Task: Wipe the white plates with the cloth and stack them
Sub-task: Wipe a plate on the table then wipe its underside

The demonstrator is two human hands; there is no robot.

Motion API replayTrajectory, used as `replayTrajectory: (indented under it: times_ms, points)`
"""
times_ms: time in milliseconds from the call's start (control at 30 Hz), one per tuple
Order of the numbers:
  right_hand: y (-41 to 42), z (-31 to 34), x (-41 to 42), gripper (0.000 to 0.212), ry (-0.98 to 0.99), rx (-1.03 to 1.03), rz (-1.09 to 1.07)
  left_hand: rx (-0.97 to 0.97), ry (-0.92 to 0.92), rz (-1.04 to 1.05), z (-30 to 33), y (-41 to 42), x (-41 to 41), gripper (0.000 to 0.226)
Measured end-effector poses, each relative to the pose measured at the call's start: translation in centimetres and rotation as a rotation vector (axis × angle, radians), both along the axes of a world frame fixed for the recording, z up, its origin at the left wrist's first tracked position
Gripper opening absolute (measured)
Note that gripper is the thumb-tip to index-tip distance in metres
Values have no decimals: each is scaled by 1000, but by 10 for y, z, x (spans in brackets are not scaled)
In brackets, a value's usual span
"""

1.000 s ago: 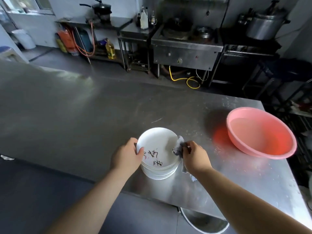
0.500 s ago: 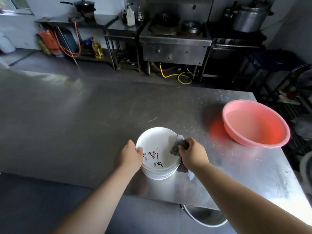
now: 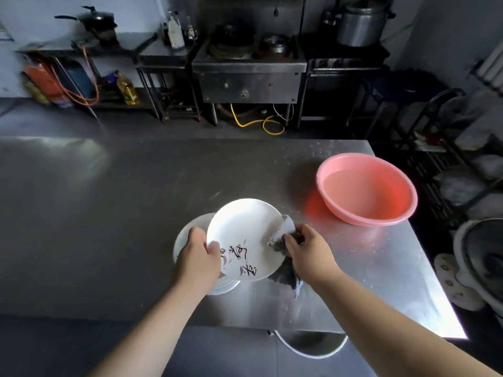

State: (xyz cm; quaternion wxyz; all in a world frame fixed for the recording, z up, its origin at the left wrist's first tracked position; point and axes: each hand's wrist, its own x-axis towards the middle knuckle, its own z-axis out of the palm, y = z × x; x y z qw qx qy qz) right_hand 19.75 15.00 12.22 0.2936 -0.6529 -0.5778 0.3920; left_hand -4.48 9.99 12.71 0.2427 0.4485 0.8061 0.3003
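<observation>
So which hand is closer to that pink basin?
Right. The right hand grips the cloth at the lifted plate's right edge, on the pink basin's side. The left hand holds the plate's far edge, further away.

Black brush-script characters with small pink marks run across the near part of the white plate (image 3: 245, 235) I hold in my left hand (image 3: 200, 254); I cannot make out which characters they are. No other lettering is readable.
</observation>
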Motion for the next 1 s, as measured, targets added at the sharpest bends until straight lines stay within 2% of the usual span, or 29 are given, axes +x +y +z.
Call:
replayTrajectory:
  times_ms: [133,300,400,533,767,867,933,1000]
  points:
    - [1,-7,74,2,-62,-23,-44,-49,-261,-87,-11,-2,69,12]
    - [2,-44,149,5,-132,-167,-71,-133,-405,-97,-57,-8,146,17]
    - [0,-73,177,7,-166,-259,-55,-216,-369,-95,-85,-10,176,12]
    - [-1,-110,196,9,-237,-351,-9,-261,-207,-139,-114,-8,196,12]
    - [1,-140,202,5,-302,-401,48,-295,-167,-60,-152,0,201,20]
    - [5,-136,206,13,-343,-337,52,-282,-205,0,-161,5,198,20]
    - [9,-130,201,15,-378,-201,84,-275,-201,-7,-164,8,195,16]
    - [13,-128,187,16,-415,-33,185,-280,-112,-92,-167,9,190,11]
